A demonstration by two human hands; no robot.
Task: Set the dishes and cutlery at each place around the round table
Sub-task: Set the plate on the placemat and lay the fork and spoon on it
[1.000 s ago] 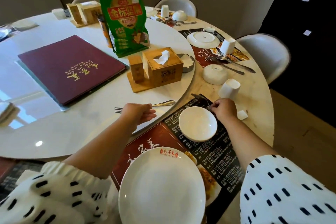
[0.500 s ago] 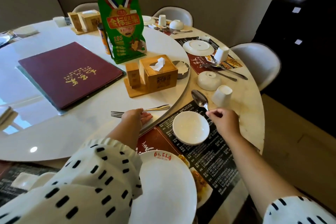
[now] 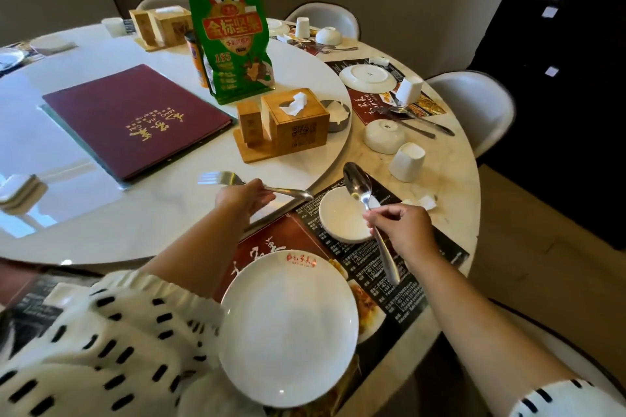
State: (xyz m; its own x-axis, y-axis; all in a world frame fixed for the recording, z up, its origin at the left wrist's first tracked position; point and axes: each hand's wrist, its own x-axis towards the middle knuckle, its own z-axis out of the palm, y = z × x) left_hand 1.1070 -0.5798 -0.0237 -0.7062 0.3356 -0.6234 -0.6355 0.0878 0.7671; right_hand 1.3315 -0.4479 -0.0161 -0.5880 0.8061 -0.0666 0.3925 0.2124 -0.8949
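Observation:
My left hand (image 3: 242,203) grips a metal fork (image 3: 220,178) by its middle, lifted just above the white turntable (image 3: 84,213), tines pointing left. My right hand (image 3: 399,228) holds a metal spoon (image 3: 357,183) by the handle, its bowl raised over the small white bowl (image 3: 338,217). That bowl sits on a dark printed placemat (image 3: 423,284). A large white plate (image 3: 288,328) with a red logo lies on the same mat, nearest me. An upturned white cup (image 3: 406,161) stands to the right of the spoon.
On the turntable are a maroon menu (image 3: 135,118), a green snack bag (image 3: 233,41), a wooden tissue box (image 3: 294,122) and an ashtray (image 3: 337,113). The neighbouring place has a plate (image 3: 367,78), upturned bowl (image 3: 384,135), cup (image 3: 409,88) and cutlery. White chairs (image 3: 481,105) ring the table.
Both hands have closed on cutlery and lifted it: the left picked the fork off the turntable, the right raised the spoon from beside the small bowl.

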